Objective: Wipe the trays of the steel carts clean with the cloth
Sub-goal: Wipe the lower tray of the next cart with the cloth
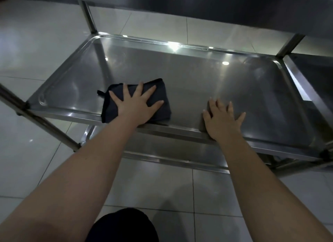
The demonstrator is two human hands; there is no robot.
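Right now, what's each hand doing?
Left hand: open, fingers spread, pressing the dark folded cloth flat on the steel tray.
Right hand: open, flat on the tray, holding nothing.

The floor [36, 43] is laid with large pale glossy tiles, with thin dark grout lines [193, 187] between them and a small glint of light [31, 140] on a tile at the left. At the bottom edge a dark rounded shape [122, 225] covers some tiles, possibly a knee in black fabric.

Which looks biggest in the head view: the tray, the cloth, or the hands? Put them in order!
1. tray
2. cloth
3. left hand and right hand: they look alike, so not ranked.
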